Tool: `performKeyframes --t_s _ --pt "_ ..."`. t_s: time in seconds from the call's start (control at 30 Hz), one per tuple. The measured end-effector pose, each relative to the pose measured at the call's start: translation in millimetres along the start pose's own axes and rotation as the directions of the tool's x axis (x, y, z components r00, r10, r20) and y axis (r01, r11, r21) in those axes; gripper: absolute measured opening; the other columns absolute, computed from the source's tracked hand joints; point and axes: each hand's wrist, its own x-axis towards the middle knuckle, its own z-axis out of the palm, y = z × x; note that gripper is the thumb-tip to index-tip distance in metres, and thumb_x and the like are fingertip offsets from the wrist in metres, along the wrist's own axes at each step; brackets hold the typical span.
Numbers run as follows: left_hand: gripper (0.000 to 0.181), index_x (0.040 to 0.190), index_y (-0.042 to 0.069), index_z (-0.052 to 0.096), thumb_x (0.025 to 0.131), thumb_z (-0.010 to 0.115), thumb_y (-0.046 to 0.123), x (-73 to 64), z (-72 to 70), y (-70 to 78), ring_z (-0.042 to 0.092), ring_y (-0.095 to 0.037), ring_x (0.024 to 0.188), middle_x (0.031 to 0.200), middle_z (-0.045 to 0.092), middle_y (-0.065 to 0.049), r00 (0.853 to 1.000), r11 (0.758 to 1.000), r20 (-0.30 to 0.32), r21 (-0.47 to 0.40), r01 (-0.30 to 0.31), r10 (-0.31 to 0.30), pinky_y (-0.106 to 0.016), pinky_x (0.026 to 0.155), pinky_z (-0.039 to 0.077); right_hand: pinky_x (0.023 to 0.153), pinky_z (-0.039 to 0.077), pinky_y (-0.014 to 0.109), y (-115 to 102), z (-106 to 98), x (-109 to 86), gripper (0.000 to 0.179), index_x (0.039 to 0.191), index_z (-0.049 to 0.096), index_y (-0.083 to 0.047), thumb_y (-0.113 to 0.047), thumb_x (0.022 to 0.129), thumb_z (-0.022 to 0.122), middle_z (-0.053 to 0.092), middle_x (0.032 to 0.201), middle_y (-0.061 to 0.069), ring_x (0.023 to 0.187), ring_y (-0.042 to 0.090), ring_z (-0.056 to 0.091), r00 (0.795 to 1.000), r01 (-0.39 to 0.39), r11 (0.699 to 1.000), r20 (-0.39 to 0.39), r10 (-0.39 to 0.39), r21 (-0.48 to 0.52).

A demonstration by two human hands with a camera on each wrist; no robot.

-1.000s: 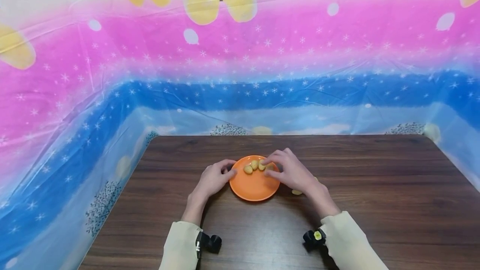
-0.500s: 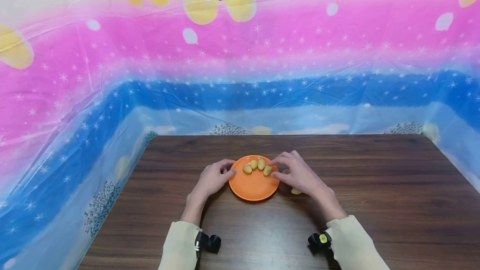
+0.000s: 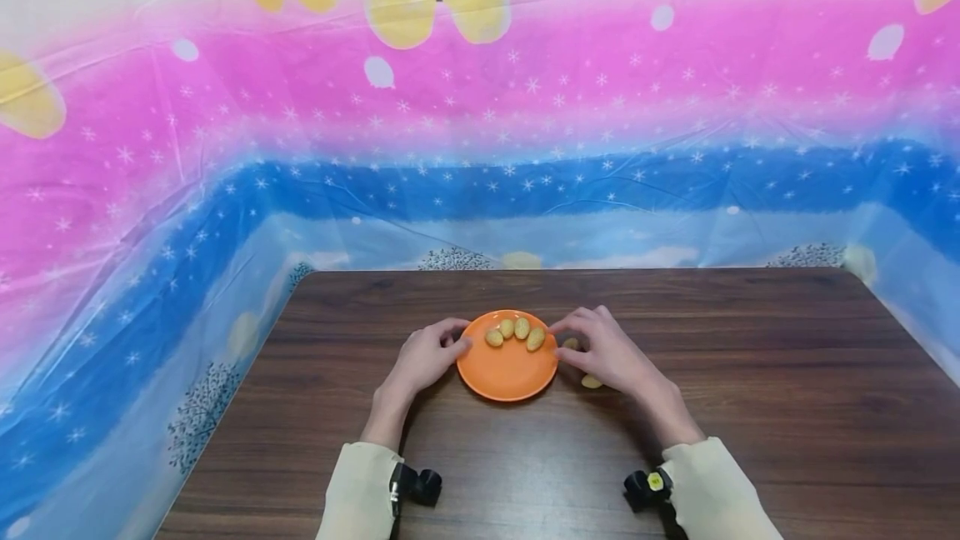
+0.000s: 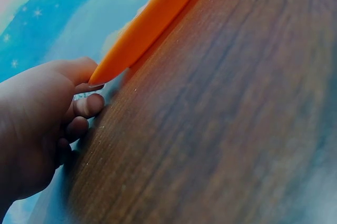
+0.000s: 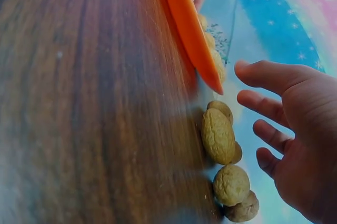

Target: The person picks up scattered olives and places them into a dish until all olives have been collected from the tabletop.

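An orange plate [image 3: 507,377] lies on the table, with several small, wrinkled, yellow-brown potatoes [image 3: 536,339] in an arc along its far side. At the plate's left rim my left hand [image 3: 426,357] pinches the edge between thumb and forefinger, which the left wrist view shows from the side. My right hand [image 3: 606,350] is just off the right rim, its fingers spread and holding nothing. Beneath it, several more potatoes [image 5: 218,137] rest on the table in a loose row beside the plate; in the head view this hand partly covers them.
The dark wood-grain table [image 3: 787,373] extends well past both hands. Behind it hangs a pink and blue patterned cloth [image 3: 480,123]. Each wrist carries a small black camera [image 3: 645,488].
My right hand has let go of a potato at the plate's right side and drawn back to the right, off the rim. The left hand has stayed at the left rim.
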Motion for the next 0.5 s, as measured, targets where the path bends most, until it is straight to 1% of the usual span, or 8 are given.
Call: performKeyframes --t_s 0.3,0.5 --pt "0.036 0.13 0.026 0.064 0.097 0.062 0.039 0.5 0.7 -0.5 0.048 -0.016 0.064 0.075 0.054 0.0 1.0 1.0 -0.003 0.0 0.005 -0.005 -0.028 0.06 0.035 0.081 0.04 0.037 7 1 -4.6 0.031 0.12 0.071 -0.021 -0.029 0.09 0.075 0.064 0.12 -0.001 0.102 0.021 0.046 0.999 -0.033 0.999 -0.009 0.033 0.004" --pt "0.035 0.13 0.026 0.064 0.097 0.061 0.039 1.1 0.6 -0.7 0.048 -0.016 0.063 0.074 0.054 0.0 1.0 1.0 -0.006 0.006 0.001 -0.001 -0.028 0.06 0.035 0.081 0.04 0.037 12 3 -7.4 0.031 0.119 0.071 -0.022 -0.029 0.089 0.075 0.064 0.12 -0.002 0.101 0.018 0.045 0.999 -0.044 0.999 -0.032 0.044 -0.002"
